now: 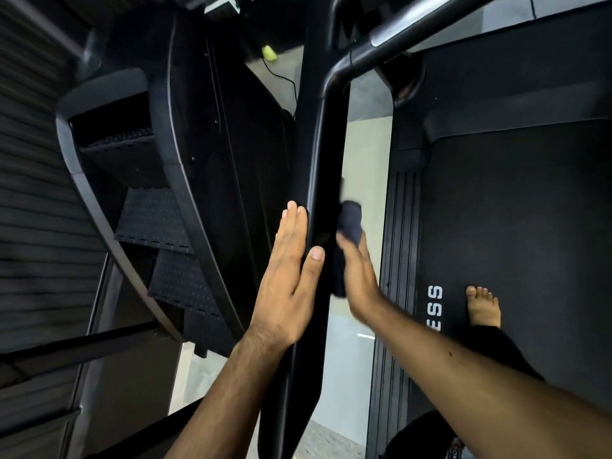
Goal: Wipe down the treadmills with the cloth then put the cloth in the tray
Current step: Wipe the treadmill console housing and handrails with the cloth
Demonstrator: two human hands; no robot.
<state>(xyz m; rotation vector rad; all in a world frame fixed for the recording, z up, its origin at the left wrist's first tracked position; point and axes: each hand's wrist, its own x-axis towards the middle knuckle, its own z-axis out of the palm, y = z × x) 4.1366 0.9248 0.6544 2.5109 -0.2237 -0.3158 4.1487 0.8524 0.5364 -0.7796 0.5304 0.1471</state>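
Left hand (288,276) is laid flat on the treadmill upright (326,160); opposite, the cloth (351,218) is pressed by the right hand (359,279), grip unclear.

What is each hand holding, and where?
The right hand presses the dark cloth at its middle against the treadmill upright; whether it grips is blurred. The left hand holds nothing, resting flat on the upright.

Both forearms reach forward. The left hand (291,279) lies flat, fingers straight; the blurred right hand (359,279) holds a cloth (351,220).
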